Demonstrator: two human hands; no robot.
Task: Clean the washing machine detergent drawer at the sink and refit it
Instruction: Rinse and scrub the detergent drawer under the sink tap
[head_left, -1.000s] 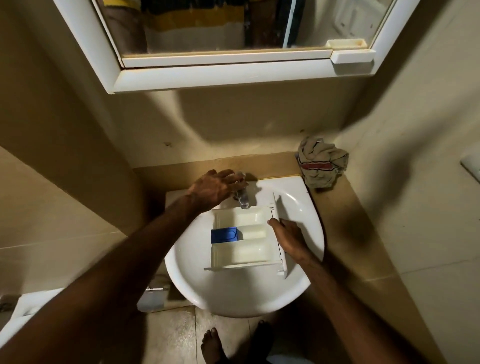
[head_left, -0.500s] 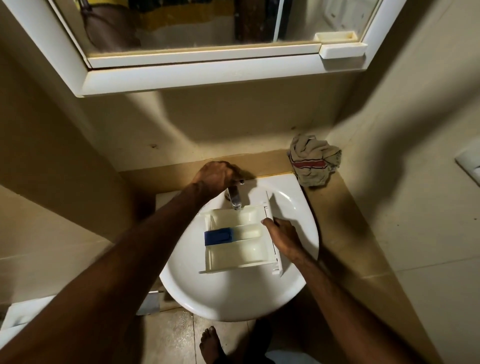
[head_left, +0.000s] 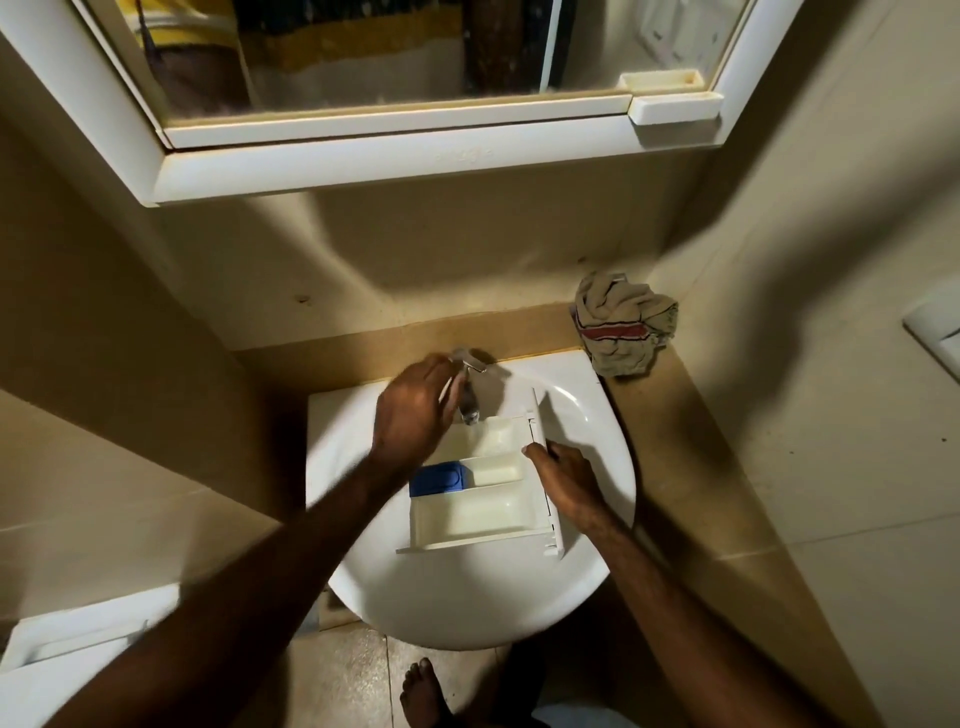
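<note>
The white detergent drawer (head_left: 483, 512) with a blue insert (head_left: 439, 478) lies across the white sink (head_left: 467, 597), its far end under the metal tap (head_left: 470, 410). My right hand (head_left: 566, 486) grips the drawer's front panel at the right side, thumb on the inner edge. My left hand (head_left: 415, 410) hovers over the drawer's far left corner, just left of the spout and below the tap handle (head_left: 467, 358). Its fingers look relaxed and blurred and hold nothing. I cannot see whether water runs.
A crumpled rag (head_left: 623, 327) with a red stripe sits on the ledge behind the sink's right side. A mirror cabinet (head_left: 395, 161) hangs overhead. Walls close in left and right. My bare foot (head_left: 423, 691) stands under the sink.
My left hand has come off the tap handle and dropped towards the drawer's far corner. The right hand keeps its hold on the drawer, which has stayed in place.
</note>
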